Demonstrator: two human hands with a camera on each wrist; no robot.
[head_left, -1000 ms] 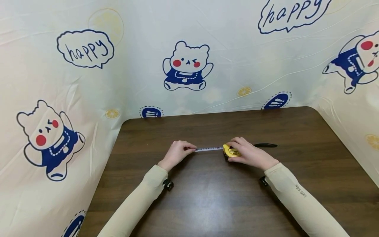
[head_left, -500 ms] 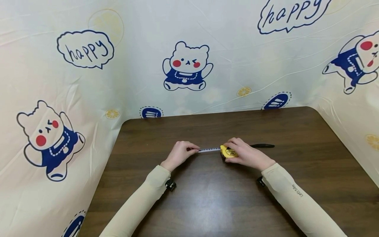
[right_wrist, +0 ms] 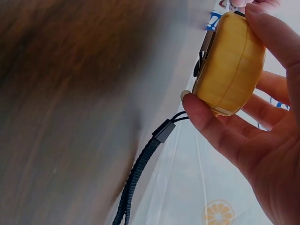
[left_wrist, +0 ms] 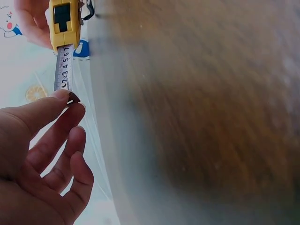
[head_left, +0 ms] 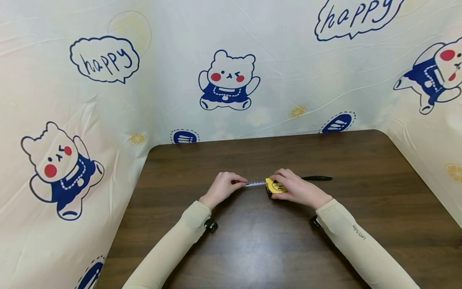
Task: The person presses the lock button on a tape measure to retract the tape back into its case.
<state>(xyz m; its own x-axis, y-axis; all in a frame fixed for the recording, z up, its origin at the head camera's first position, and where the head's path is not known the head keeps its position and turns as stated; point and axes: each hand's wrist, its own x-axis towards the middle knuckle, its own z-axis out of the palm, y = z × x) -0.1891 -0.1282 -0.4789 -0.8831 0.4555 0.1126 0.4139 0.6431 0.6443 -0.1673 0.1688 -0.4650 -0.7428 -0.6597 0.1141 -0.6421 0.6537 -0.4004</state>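
Note:
My right hand [head_left: 297, 188] grips a yellow tape measure [head_left: 275, 186] over the middle of the table, fingers and thumb on its case [right_wrist: 229, 65]. A short length of white blade [head_left: 255, 183] runs leftward out of it. At the blade's end, my left hand [head_left: 222, 188] pinches the metal hook between thumb and index finger. Figures up to about 7 show on the blade [left_wrist: 64, 70] in the left wrist view, and the other left fingers [left_wrist: 77, 178] curl loosely without touching it. From the case hangs a black wrist strap [right_wrist: 140, 164], which trails right behind my right hand.
The dark wooden table [head_left: 245, 241] has rounded far corners. Behind it and at both sides hangs a pale printed cloth [head_left: 162, 80] with bears and lettering. Each wrist carries a small black camera, one of them the left camera [head_left: 211, 225].
The visible blade has become shorter. My left hand has moved right with the hook, and my right hand has moved slightly left with the case and strap.

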